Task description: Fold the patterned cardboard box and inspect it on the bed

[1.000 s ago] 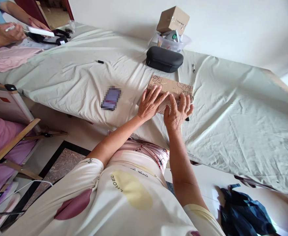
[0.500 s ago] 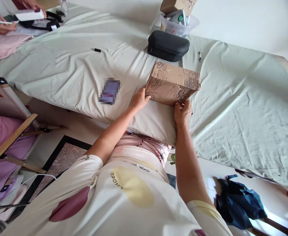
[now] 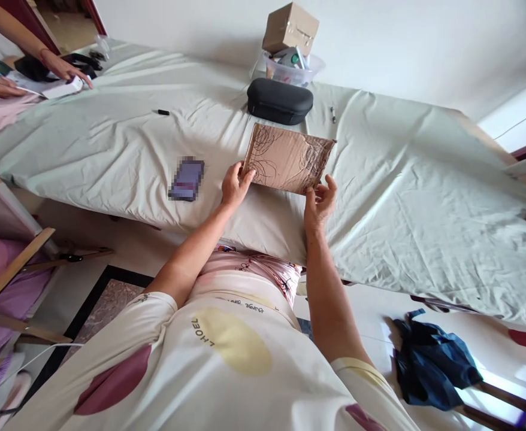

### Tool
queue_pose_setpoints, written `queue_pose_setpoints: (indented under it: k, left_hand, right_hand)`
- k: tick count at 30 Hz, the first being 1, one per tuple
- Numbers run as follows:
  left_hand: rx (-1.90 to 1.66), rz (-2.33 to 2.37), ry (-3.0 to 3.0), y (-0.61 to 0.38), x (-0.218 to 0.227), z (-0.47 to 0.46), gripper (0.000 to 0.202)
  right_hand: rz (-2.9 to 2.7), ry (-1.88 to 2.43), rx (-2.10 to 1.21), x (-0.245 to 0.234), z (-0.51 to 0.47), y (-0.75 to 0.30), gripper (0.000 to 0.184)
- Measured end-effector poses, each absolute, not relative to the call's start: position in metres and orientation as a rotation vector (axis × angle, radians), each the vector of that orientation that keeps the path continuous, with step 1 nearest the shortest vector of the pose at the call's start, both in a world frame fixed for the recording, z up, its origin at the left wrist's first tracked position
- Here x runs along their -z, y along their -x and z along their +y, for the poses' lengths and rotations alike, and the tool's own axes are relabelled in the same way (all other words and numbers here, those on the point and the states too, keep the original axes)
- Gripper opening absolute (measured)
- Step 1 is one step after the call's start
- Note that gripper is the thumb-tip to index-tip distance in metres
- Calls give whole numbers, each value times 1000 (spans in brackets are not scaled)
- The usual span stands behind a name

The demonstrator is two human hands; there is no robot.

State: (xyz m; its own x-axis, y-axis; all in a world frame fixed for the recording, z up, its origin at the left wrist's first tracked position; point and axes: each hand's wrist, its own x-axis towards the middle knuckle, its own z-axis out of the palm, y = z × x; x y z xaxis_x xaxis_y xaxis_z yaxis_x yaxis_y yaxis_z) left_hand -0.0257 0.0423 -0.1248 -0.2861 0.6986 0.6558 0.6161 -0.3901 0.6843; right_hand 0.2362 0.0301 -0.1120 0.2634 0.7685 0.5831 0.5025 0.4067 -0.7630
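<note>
A brown cardboard box (image 3: 287, 158) with dark scribbled loops on its face is tilted toward me over the cloth-covered table. My left hand (image 3: 236, 184) grips its near left corner, thumb on the face and fingers behind the edge. At the near right corner, my right hand (image 3: 319, 200) pinches the box with thumb and fingertips, some fingers curled away from it. Left of the box lies a blurred-out phone-shaped thing (image 3: 186, 179). Just beyond the box sits a black zippered case (image 3: 280, 101).
Behind the case stands a clear plastic tub (image 3: 285, 73) of small items, with another cardboard box (image 3: 290, 29) on top. A black marker cap-like piece (image 3: 163, 112) and a small pen-like thing (image 3: 333, 115) lie on the cloth. Another person's hands (image 3: 63, 69) hold a white box at far left.
The box has been tilted so one broad face now shows, where two faces showed before. My head view has shifted up and right. The other person's hand has moved over the white box.
</note>
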Motion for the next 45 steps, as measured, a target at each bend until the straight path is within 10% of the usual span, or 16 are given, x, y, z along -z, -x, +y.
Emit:
queue_pose_setpoints:
  k: [21,33,45]
  left_hand:
    - [-1615,1603,-2306,2,105,18,44]
    - [-1550,1466,-2409,7,115,25,92]
    - [-1482,1260,-2399,5,112,23,71]
  right_hand:
    - [-1728,1231,175,102,13,-224,36]
    - [-2175,930,138,96,-6,-203,41]
    - [-1781,1362,233,102,16,-232,49]
